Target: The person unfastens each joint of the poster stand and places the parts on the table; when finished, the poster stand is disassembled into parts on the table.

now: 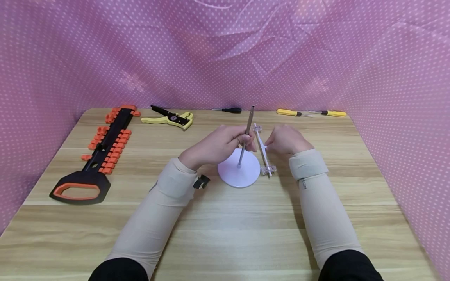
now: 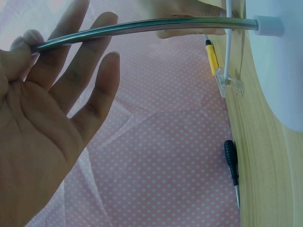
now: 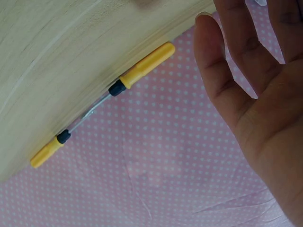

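A thin metal rod (image 1: 250,117) rises from a round white base (image 1: 239,177) on the table. My left hand (image 1: 219,144) pinches the rod's upper part between thumb and forefinger; its other fingers spread loosely in the left wrist view. Just right of the base is a slim white bar (image 1: 260,140) with a clear plastic piece (image 1: 268,170) at its near end and another (image 1: 258,128) at its far end. My right hand (image 1: 286,139) pinches a short stub at the middle of this bar. Those fingertips are outside the right wrist view.
A black holder with orange clips (image 1: 116,121) lies at the left. Along the back edge are yellow-and-black wire strippers (image 1: 172,118), a black screwdriver (image 1: 232,110) and two yellow-handled screwdrivers (image 1: 288,112). Pink dotted cloth (image 1: 225,50) encloses the table's back and sides.
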